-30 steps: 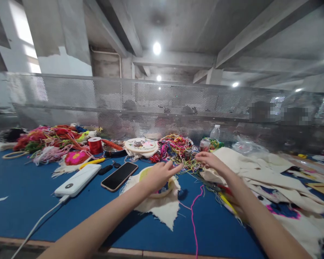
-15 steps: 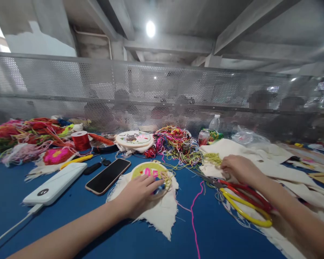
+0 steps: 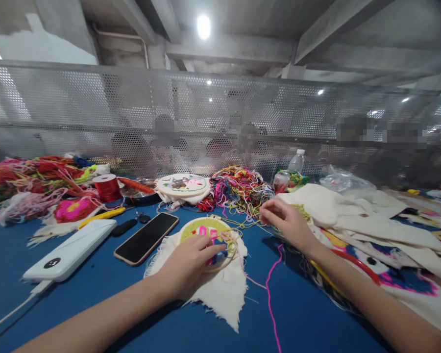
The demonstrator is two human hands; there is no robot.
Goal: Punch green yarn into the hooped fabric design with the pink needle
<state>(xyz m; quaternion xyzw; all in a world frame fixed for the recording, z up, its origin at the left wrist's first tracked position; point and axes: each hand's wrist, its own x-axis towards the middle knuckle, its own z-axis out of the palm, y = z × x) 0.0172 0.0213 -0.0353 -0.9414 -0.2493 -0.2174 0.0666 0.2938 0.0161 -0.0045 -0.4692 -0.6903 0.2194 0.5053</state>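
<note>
My left hand (image 3: 191,262) rests over the left side of a round embroidery hoop (image 3: 220,269), its fingers on the stitching and gripping the hoop against the table. White cloth (image 3: 220,304) with frayed edges spreads from under the hoop. Yellow-green, pink and blue stitches show on it. My right hand (image 3: 288,223) is beside the tangled yarn pile (image 3: 242,189), its fingers curled together in a pinch. Yellow-green yarn (image 3: 248,225) runs from the hoop toward those fingertips; what they hold is too small to make out. Scissors with red (image 3: 360,264) and yellow handles lie partly hidden under my right forearm.
A phone (image 3: 147,239), a white power bank (image 3: 71,251) with cable and a red spool (image 3: 106,188) are at left. Behind stands a second hoop (image 3: 183,187). Cream cloth (image 3: 330,206) covers the right, near a bottle (image 3: 297,162). A perforated metal screen (image 3: 191,108) closes the back.
My right hand has moved left, away from the green yarn bundle and cream cloth, to the edge of the yarn pile. My left hand stays on the hoop.
</note>
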